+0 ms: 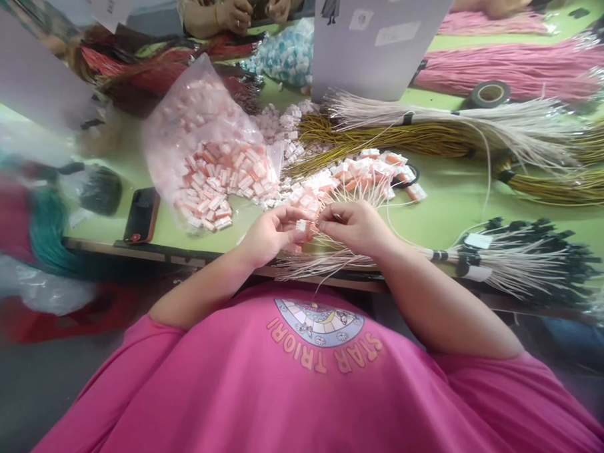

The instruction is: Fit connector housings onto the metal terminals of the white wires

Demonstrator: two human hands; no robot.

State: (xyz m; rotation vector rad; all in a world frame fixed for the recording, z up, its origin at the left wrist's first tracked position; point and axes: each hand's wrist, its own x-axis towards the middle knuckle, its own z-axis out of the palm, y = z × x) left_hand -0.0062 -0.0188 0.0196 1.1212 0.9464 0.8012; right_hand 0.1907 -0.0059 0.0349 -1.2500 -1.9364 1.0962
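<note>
Hands: left hand [272, 233] and right hand [355, 227] are held close together just above the near table edge [133, 250].
Left fingers: curled and pinched on a small white-and-orange connector [302, 226]; the plug is judged to be steadied for the other hand.
Right fingers: drawn together at the tips, apparently nipping a thin pale wire [326, 220] just beside the connector; a firm clamp cannot be told through the blur.
Wires: a pale bundle [323, 262] is laid under both hands, its ends fanned toward the fingertips, probably for easy picking.
Supply: a clear bag of connectors [214, 170] is set beyond the left fingers; a loose heap [360, 174] lies just past the right fingertips, within short reach.
Edges: the bundle overhangs the table edge toward the pink shirt [319, 386].
Room: bare green top [446, 200] is left beyond the right fingers; a phone [141, 215] lies well left of the left fingers.
Others: another person's hands [257, 11] are seen at the far side.
</note>
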